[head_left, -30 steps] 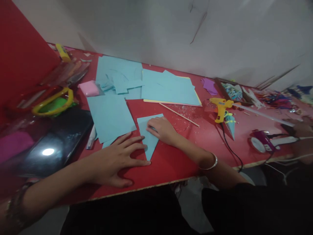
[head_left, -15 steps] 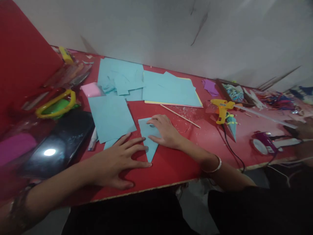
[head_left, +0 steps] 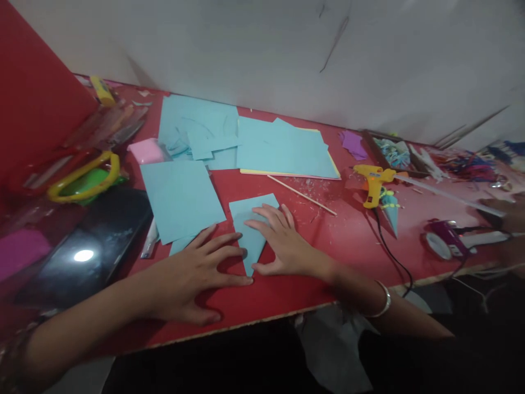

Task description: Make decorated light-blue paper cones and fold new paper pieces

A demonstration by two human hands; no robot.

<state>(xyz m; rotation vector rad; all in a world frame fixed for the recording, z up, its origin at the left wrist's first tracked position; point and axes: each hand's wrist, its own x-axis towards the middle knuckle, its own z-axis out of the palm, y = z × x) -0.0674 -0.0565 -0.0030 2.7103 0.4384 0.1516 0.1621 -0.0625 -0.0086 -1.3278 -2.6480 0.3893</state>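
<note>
A small folded piece of light blue paper (head_left: pixel 251 241), narrowing to a point near the table's front edge, lies flat on the red table. My left hand (head_left: pixel 197 276) is spread on the table, its fingertips at the paper's left edge and lower tip. Across the paper's right part rests my right hand (head_left: pixel 283 241), fingers apart and curved, hiding some of it. A larger blue square sheet (head_left: pixel 182 200) lies just beyond my left hand, on top of another blue piece (head_left: pixel 180 245).
Blue sheets (head_left: pixel 283 148), a thin stick (head_left: pixel 303 195) and a pink block (head_left: pixel 145 151) lie farther back. A yellow glue gun (head_left: pixel 374 183) stands right, beside a small blue cone (head_left: pixel 391 213). At left are yellow-handled scissors (head_left: pixel 84 186) and a black glossy object (head_left: pixel 94 241).
My right hand has slid right and toward the front edge with its fingers spread wider, uncovering the paper's upper right corner. My left hand has barely moved.
</note>
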